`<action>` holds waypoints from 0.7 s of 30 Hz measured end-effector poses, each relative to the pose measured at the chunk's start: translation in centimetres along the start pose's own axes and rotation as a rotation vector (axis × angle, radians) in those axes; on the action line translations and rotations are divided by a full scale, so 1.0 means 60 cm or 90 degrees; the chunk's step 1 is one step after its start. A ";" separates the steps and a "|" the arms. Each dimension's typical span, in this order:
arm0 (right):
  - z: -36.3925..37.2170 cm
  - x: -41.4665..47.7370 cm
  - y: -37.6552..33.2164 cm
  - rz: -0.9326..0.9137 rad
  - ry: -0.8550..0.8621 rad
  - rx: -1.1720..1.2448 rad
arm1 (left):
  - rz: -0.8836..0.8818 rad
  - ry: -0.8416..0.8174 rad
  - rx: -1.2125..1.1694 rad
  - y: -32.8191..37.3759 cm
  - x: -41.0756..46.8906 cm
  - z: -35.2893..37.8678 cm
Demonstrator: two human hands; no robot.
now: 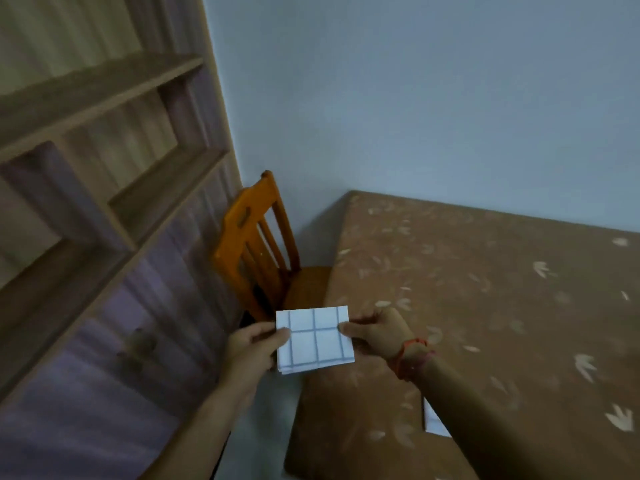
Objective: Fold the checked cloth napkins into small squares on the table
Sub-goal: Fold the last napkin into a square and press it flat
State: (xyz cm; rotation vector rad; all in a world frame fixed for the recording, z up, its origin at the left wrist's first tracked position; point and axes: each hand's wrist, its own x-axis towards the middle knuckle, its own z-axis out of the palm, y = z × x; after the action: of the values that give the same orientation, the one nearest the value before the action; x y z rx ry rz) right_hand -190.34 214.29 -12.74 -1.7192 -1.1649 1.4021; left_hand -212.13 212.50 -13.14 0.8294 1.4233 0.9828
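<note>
Napkin (315, 337), white with thin blue checks, is folded into a small, thick, nearly square packet with several layers showing along its near edge, and it is held flat and face up between both hands. The left hand (252, 344) takes its left edge: the grip is closed in a pinch, thumb on top of the cloth, the other fingers tucked under it and out of sight. The right hand (375, 332) takes the right edge in the same way, thumb pressed on top near the middle blue line, fingers curled beneath. A red thread bracelet (408, 355) circles the right wrist. The packet sits over the left edge of the worktop (485, 306), which is covered in a brown cloth printed with pale leaves; whether it touches the surface or is lifted off it cannot be told. Nearer the person, a second white cloth (433, 422) with a blue line lies on the worktop, mostly hidden under the right forearm. An orange wooden chair (256, 251) stands just beyond the napkin, pushed in against the worktop's left side. A wooden shelf unit (104, 168) fills the left, and a pale blue wall (415, 98) rises behind.
</note>
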 end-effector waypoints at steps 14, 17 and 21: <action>-0.078 0.116 -0.035 0.112 0.253 0.006 | -0.023 -0.285 0.141 0.038 0.269 0.127; -0.095 0.133 -0.031 0.158 0.268 0.022 | -0.013 -0.290 0.183 0.041 0.304 0.155; -0.126 0.167 -0.017 0.184 0.337 0.040 | 0.006 -0.324 0.227 0.046 0.338 0.200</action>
State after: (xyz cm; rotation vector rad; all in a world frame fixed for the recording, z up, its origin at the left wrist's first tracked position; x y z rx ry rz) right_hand -182.78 224.26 -14.23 -2.0992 -0.5948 1.0205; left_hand -202.13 233.35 -18.62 1.2480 1.1583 0.4731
